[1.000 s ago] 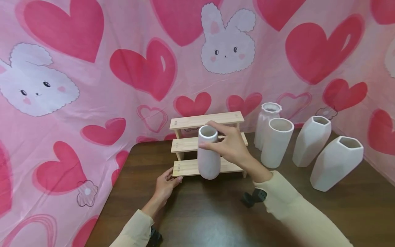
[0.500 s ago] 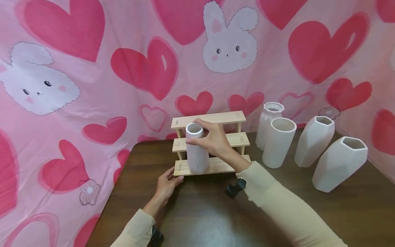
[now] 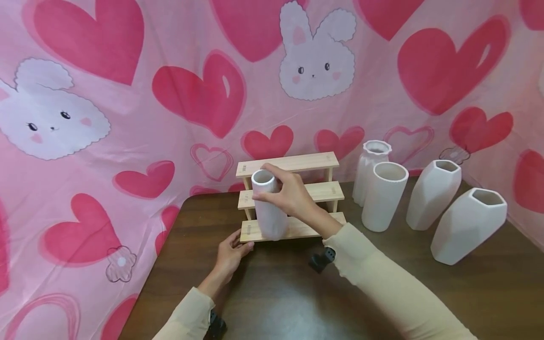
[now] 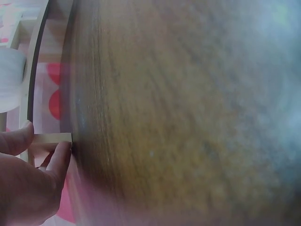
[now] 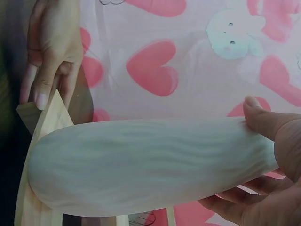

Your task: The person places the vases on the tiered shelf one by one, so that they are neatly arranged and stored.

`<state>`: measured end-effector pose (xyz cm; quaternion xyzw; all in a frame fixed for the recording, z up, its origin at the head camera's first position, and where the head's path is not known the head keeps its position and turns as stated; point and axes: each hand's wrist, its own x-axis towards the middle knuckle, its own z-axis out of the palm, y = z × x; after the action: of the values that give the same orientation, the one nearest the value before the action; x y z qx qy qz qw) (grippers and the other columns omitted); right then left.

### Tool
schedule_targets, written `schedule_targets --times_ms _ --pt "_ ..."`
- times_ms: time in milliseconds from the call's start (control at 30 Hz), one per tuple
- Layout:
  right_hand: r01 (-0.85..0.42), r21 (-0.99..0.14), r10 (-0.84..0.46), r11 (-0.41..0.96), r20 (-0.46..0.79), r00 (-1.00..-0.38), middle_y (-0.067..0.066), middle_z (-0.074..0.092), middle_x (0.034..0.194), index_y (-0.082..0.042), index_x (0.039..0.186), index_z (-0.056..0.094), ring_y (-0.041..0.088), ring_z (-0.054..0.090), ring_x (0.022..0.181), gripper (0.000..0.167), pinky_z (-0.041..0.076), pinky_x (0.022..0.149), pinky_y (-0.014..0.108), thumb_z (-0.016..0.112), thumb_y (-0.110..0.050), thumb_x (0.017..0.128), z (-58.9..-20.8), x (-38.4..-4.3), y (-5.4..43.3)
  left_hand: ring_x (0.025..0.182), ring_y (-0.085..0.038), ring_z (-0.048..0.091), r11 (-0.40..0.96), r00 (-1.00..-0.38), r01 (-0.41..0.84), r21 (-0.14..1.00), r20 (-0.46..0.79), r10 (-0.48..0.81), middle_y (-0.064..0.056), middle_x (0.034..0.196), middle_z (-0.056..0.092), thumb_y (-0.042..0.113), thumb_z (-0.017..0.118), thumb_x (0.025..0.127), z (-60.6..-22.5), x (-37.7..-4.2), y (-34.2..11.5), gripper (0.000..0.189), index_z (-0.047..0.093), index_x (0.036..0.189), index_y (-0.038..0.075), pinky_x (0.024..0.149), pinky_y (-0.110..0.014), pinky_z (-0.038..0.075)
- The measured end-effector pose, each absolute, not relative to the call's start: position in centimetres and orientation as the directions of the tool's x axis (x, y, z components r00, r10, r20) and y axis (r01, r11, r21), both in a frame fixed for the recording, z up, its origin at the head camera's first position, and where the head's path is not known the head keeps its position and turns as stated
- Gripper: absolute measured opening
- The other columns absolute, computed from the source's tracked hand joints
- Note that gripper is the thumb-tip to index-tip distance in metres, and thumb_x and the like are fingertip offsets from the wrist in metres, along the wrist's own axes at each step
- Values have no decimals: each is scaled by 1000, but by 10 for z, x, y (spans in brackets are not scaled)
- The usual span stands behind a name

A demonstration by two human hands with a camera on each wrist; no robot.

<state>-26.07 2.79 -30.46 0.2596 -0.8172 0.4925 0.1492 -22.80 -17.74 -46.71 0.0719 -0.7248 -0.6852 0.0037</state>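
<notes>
My right hand (image 3: 291, 192) grips a slim white vase (image 3: 271, 218) near its rim, thumb at the front and fingers behind. The vase stands nearly upright, its base on the lowest board of a three-tier wooden shelf (image 3: 310, 228), left of the board's middle. In the right wrist view, the rounded base of the vase meets the board, and its side shows faint wavy ridges. At the shelf's lower left corner, my left hand (image 3: 229, 257) holds the end of the bottom board. The left wrist view shows that thumb (image 4: 18, 140) at the board and fingers around the short leg (image 4: 52, 138).
Several white vases stand on the dark wooden table (image 3: 276, 293) to the right: a fluted one (image 3: 363, 177), a round one (image 3: 383, 198), and two faceted ones (image 3: 431, 196). A pink cloth (image 3: 178, 28) with hearts and rabbits hangs behind the shelf.
My right hand has moved left and back, bringing the vase from in front of the shelf onto its lowest board. In the last half second it shifted slightly left. The left hand stayed put.
</notes>
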Motion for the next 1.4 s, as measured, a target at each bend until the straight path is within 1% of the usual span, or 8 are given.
schedule_targets --times_ms 200,433,733,933,1033,1133,1267,1400 --pt "-560 -733 -301 386 474 -828 5 63 119 -15 138 52 19 59 93 73 56 80 34 85 -26 74 -308 -260 27 95 -19 65 42 -989 -105 994 -100 -109 -30 127 55 -4 68 86 -468 -227 -180 61 41 141 -8 84 -31 57" --pt "-553 -746 -311 371 461 -831 9 56 130 -12 144 43 22 57 114 82 50 97 43 85 -25 75 -311 -255 47 94 -19 66 50 -989 -107 993 -101 -110 -30 127 55 -2 68 87 -470 -227 -180 62 40 141 -8 82 -29 57" --pt "-557 -729 -203 399 522 -829 13 55 134 -9 141 48 29 52 123 76 49 97 49 85 -18 75 -327 -235 116 94 -20 66 59 -990 -106 993 -100 -96 -30 127 55 0 69 87 -473 -226 -179 62 40 141 -8 83 -31 57" --pt "-547 -677 -144 492 557 -818 11 54 135 -14 142 47 29 51 121 75 47 96 53 83 -17 77 -323 -218 156 93 -24 66 66 -992 -86 994 -80 -98 -30 127 56 -1 69 87 -469 -227 -181 62 40 141 -8 81 -28 57" --pt "-525 -656 -100 543 570 -815 12 54 136 -12 141 48 33 52 120 75 47 95 56 84 -15 76 -317 -210 169 93 -27 66 71 -993 -79 994 -72 -98 -30 126 57 -1 69 87 -468 -228 -182 61 40 141 -8 80 -27 57" --pt "-516 -632 -47 579 606 -794 11 55 136 -13 140 50 31 53 119 77 49 99 37 86 -11 72 -315 -202 181 92 -25 67 69 -993 -81 994 -74 -95 -30 126 56 -1 69 87 -469 -229 -182 61 40 141 -8 80 -27 57" --pt "-539 -604 25 587 679 -734 11 57 133 -16 138 53 10 51 120 78 39 98 9 86 -2 68 -314 -195 202 89 -21 66 59 -992 -93 994 -87 -93 -30 127 55 -1 69 86 -470 -228 -182 62 39 141 -8 80 -26 57" --pt "-492 -610 130 621 700 -703 9 57 130 -18 138 53 -5 46 115 77 36 100 9 85 -2 70 -310 -185 228 88 -20 66 48 -992 -92 995 -88 -89 -30 126 56 -1 69 86 -470 -228 -182 62 39 141 -8 80 -27 57"
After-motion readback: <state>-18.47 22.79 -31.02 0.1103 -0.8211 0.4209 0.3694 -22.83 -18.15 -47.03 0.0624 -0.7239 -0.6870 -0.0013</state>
